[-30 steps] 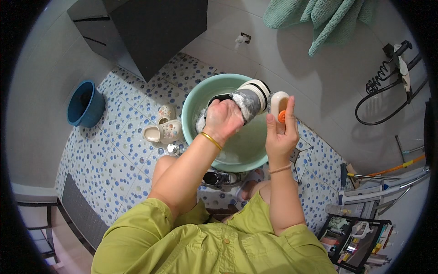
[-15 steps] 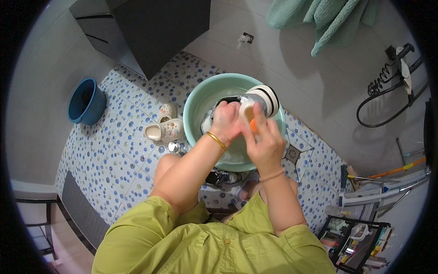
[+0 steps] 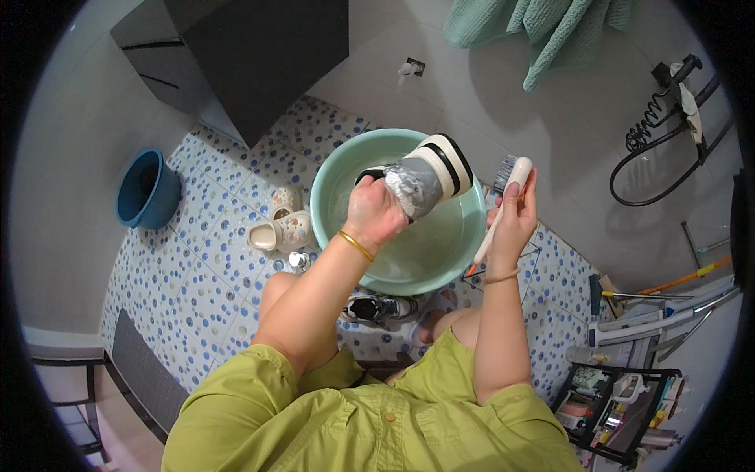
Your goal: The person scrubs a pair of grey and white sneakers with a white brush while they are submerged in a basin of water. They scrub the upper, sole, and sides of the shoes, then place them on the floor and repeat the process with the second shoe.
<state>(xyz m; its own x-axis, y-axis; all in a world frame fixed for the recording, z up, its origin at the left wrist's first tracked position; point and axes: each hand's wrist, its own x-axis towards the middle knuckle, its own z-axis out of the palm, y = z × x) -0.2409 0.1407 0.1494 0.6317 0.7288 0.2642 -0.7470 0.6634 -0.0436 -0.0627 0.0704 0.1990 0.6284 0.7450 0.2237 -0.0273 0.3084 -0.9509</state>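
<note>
Above the basin, my left hand point(image 3: 376, 211) is closed on a grey shoe point(image 3: 422, 186) with a thick white-and-black striped sole. White foam clings to the shoe's side. My right hand point(image 3: 514, 220), out past the basin's right edge, is wrapped round a scrubbing brush point(image 3: 494, 228) with a pale handle and grey bristles, apart from the shoe. Beneath is a mint-green basin point(image 3: 324, 228) holding cloudy water. A second shoe point(image 3: 381, 308), dark and grey, rests on the floor between my legs and the basin.
Cream clogs point(image 3: 287, 230) stand left of the basin, and a blue bucket point(image 3: 149, 197) farther left. A black cabinet point(image 3: 259, 63) juts out at the back. Shower hose point(image 3: 661, 200) and green towel point(image 3: 543, 35) hang on the wall. A black caddy point(image 3: 617, 409) with toiletries sits lower right.
My right hand has moved right, away from the shoe, and the brush now shows plainly. The shoe has shifted slightly and its foamy side is uncovered. The whole view has moved a little.
</note>
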